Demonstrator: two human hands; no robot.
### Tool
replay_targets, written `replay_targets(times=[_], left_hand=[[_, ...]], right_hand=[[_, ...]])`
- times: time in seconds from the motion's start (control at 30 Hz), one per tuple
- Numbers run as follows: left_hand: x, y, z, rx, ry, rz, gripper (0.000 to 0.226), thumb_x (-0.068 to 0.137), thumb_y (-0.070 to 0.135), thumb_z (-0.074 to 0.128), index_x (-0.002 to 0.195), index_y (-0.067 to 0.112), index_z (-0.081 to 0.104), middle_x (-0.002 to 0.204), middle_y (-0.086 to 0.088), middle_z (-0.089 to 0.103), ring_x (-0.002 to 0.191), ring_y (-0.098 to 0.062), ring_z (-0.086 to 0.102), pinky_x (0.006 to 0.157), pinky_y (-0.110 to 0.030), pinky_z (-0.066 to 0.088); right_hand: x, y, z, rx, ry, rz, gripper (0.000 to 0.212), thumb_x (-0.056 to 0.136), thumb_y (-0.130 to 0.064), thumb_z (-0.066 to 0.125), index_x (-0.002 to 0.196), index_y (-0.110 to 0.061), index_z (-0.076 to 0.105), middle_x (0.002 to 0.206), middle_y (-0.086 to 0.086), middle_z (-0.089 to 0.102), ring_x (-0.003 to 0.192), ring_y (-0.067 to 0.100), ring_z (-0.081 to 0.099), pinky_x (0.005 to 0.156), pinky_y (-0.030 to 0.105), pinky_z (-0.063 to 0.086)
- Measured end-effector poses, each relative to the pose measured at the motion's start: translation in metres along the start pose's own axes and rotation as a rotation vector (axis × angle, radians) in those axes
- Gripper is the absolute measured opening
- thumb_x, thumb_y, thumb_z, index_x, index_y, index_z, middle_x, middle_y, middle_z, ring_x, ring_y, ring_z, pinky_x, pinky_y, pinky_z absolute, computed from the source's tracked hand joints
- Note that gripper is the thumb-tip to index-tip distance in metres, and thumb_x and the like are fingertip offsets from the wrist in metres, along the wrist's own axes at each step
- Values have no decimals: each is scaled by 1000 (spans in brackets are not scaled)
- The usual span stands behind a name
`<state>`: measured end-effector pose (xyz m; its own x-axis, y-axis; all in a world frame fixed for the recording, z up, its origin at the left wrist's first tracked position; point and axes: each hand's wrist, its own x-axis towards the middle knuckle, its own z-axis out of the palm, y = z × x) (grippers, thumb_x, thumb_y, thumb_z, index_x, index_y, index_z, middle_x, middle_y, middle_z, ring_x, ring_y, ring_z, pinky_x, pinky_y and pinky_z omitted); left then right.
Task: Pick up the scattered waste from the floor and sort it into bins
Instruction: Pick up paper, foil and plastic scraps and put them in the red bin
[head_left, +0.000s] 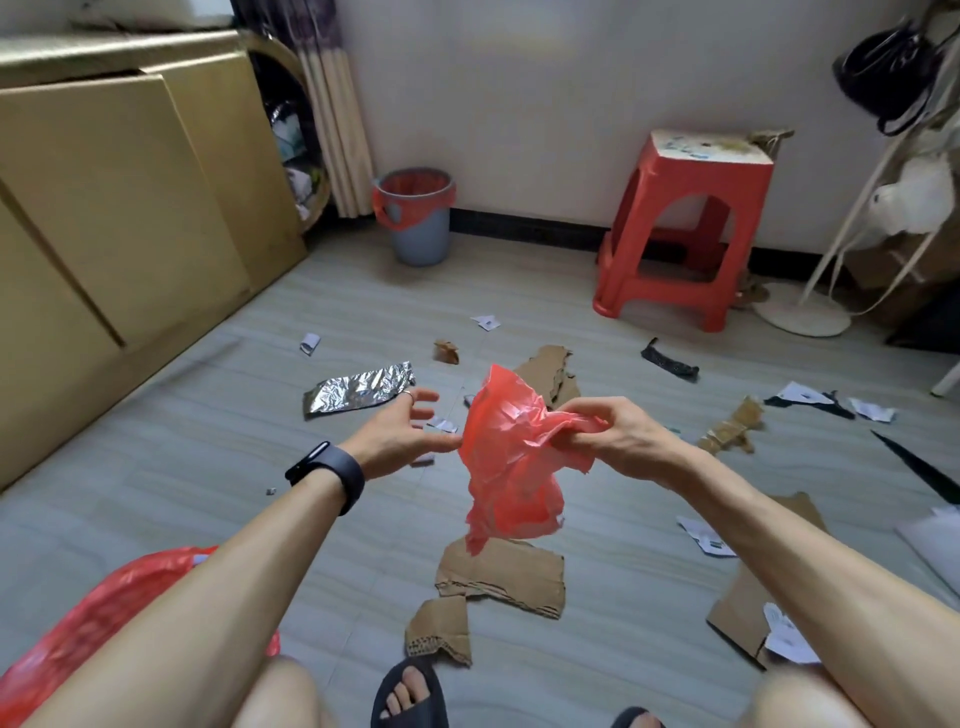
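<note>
A crumpled red plastic bag hangs in the air in front of me, and my right hand pinches its upper right edge. My left hand is just left of the bag with fingers spread and relaxed, fingertips near the bag's left edge, holding nothing. On the floor lie a sheet of silver foil, torn cardboard pieces, and several white paper scraps. A grey bin with a red liner stands by the far wall.
A second red bag lies at the lower left beside my left arm. A red plastic stool stands at the back right, and wooden cabinets line the left. A black scrap and more cardboard lie to the right.
</note>
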<state>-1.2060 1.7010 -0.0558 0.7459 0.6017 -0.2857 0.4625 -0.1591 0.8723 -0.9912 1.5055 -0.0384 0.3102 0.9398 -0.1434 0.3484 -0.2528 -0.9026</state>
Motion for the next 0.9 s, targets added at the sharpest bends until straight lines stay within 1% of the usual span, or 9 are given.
replay_targets(times=[0.07,0.13,0.23,0.33,0.43,0.5,0.57,0.67,0.9], left_hand=[[-2,1,1,32,-95,1,69,81,29,82,139,29,47,128,-1,49,116,-15,51,72,-11,49],[1,-5,4,62,-129,57,38,81,34,79,116,28,64,118,-4,64,110,-16,60,86,-26,51],[5,-10,-2,112,99,128,6,95,24,66,95,20,70,92,-1,73,88,-23,69,82,-34,53],[7,-22,-23,242,278,129,12,95,20,62,89,24,72,86,1,75,82,-20,72,81,-33,58],[5,-29,-28,117,261,62,16,97,9,56,90,14,68,83,-9,73,71,-28,74,54,-24,55],[4,-26,-30,53,296,18,16,100,10,52,90,14,64,85,-10,72,61,-20,73,47,-19,46],[2,-25,-33,-17,325,-5,13,101,17,53,92,14,62,84,-8,70,55,-9,69,55,-26,45],[-1,-23,-33,-129,309,-51,19,100,26,57,85,16,59,77,-5,64,57,-8,64,64,-29,44],[-2,-16,-35,-324,358,-130,23,103,32,51,86,18,56,78,-3,58,73,-18,58,81,-40,53]], right_hand=[[-1,-4,2,28,-30,1,10,91,-24,73,99,-21,76,81,0,73,74,5,64,72,19,50],[-1,-5,3,47,-41,11,12,91,-25,73,101,-18,75,72,-7,71,68,5,64,68,17,49],[-1,-1,0,-22,-10,43,11,91,-26,73,97,-17,74,69,-4,71,62,10,63,60,21,49],[-3,12,-10,-151,1,144,22,83,-41,79,92,-22,75,81,-2,77,71,16,71,64,27,54],[-8,16,-15,-154,-17,227,34,78,-48,82,91,-17,78,84,2,78,75,18,72,74,31,55],[-9,13,-16,-82,-18,228,38,71,-46,86,91,-15,79,84,2,77,71,15,67,69,23,50],[-9,11,-17,54,40,226,51,61,-48,87,99,-15,79,92,3,77,80,17,65,76,25,46],[-7,10,-20,343,-2,245,58,67,-45,84,118,-20,73,117,6,73,111,28,65,107,42,44],[-14,7,-20,513,-236,253,66,73,-33,81,135,-26,58,129,6,65,113,26,61,110,51,39]])
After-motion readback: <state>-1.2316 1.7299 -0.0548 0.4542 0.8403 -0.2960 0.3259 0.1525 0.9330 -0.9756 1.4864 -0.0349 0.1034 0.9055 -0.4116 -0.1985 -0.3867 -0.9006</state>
